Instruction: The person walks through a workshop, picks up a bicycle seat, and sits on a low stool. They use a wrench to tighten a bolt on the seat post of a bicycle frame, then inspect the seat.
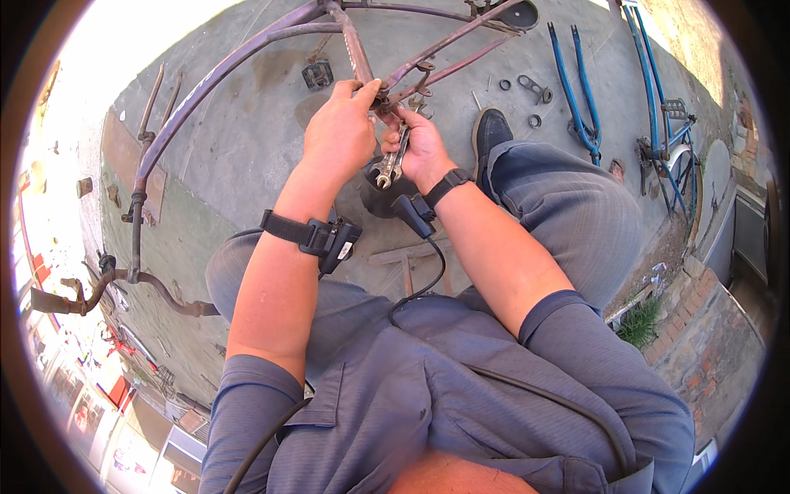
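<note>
In front of me is a worn purple bicycle frame (352,45), with its tubes meeting at the bottom bracket shell (382,100). My left hand (337,128) has its thumb and fingers closed at that shell; whether a small part is pinched there is hidden. Just to the right, my right hand (424,148) grips metal wrenches (387,170), their open jaws pointing down toward me. The fingertips of this hand reach up to the underside of the shell. A dark round thing (380,198) lies below the hands, partly covered.
A black pedal (318,75) lies beyond my left hand. To the right are a crank piece (536,89), dark rings (504,84) and a blue fork (576,90). Farther right stands a blue bicycle frame (656,123). Handlebars (164,288) extend at left. My shoe (492,136) is close by.
</note>
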`<state>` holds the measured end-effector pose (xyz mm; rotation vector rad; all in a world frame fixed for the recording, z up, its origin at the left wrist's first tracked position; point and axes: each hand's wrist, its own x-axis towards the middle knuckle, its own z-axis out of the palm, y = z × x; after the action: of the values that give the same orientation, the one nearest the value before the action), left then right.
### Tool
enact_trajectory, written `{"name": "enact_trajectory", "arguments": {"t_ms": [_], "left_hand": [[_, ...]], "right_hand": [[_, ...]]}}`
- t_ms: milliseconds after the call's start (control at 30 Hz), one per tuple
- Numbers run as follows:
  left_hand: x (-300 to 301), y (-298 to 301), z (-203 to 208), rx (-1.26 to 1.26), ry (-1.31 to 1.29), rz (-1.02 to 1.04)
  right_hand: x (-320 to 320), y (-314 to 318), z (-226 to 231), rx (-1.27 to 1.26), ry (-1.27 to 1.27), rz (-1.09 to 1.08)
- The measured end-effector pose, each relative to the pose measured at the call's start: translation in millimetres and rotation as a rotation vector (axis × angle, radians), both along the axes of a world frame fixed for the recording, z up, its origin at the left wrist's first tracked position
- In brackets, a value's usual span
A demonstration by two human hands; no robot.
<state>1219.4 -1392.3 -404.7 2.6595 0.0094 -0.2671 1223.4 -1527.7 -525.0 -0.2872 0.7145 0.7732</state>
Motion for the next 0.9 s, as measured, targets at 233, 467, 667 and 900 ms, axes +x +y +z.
{"name": "enact_trajectory", "arguments": {"t_ms": [233,467,667,900], "left_hand": [[-0.6,0.0,0.3,-0.001,-0.002,0.0],[-0.4,0.9,-1.0,-0.009,-0.006,-0.009],[-0.2,0.4,-0.9,0.02,-0.006,-0.006],[-0.2,-0.1,-0.2,0.006,-0.002,-0.003]], "right_hand": [[-1.0,-1.6,3.2,-0.02,-0.015,0.027],[-1.1,-3.3,5.3,-0.008,-0.047,0.05],[-0.1,-6.2,5.9,0.006,-0.045,0.018],[1.4,-6.3,6.7,-0.025,-0.047,0.028]]}}
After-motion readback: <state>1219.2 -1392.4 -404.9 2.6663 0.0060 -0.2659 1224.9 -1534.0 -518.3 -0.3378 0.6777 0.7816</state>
